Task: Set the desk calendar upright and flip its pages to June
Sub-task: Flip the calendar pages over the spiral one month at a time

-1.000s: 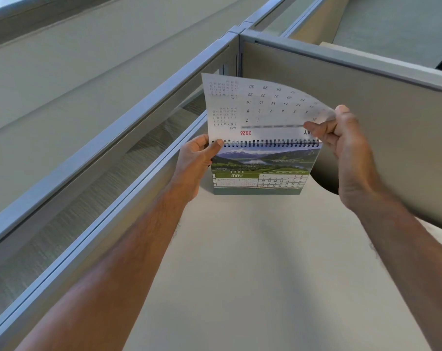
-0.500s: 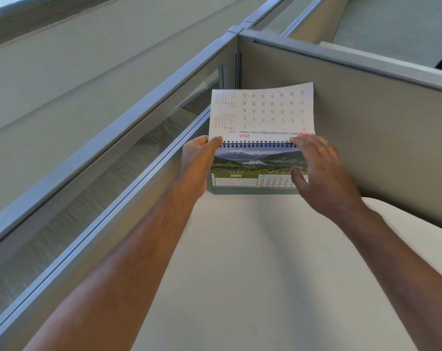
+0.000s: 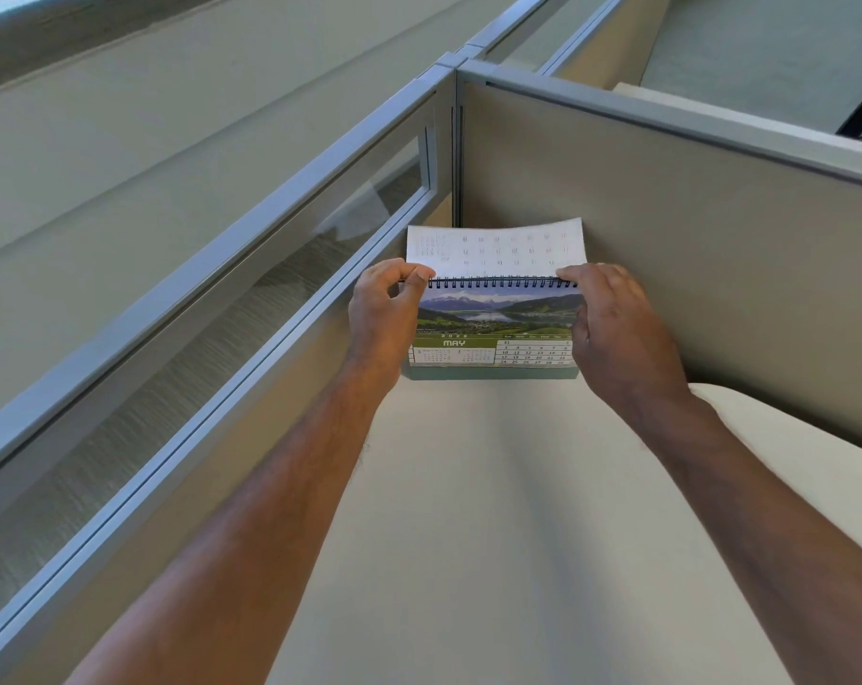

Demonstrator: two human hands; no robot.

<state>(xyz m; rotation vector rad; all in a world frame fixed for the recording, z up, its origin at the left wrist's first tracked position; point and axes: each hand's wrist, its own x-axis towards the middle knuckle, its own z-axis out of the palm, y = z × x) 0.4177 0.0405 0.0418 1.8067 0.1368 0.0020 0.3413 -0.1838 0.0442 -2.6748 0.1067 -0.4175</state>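
The desk calendar point(image 3: 493, 328) stands upright in the far corner of the desk, its front page showing a mountain lake photo and the word MAY. A flipped white page point(image 3: 493, 247) sticks up behind the black spiral binding and leans back. My left hand point(image 3: 384, 313) pinches the calendar's top left corner at the spiral. On the right edge, my right hand point(image 3: 612, 328) holds the calendar, its fingertips on the top right end of the spiral and its palm covering part of the date grid.
The cream desk surface point(image 3: 493, 511) stretches toward me. A beige partition panel point(image 3: 691, 249) closes the back and right. A grey-framed glass partition point(image 3: 251, 289) runs along the left. The desk's rounded edge point(image 3: 790, 422) shows at the right.
My right hand let go of the flipped page and came down onto the calendar's right edge. The page has swung further back behind the spiral. My left hand kept its hold.
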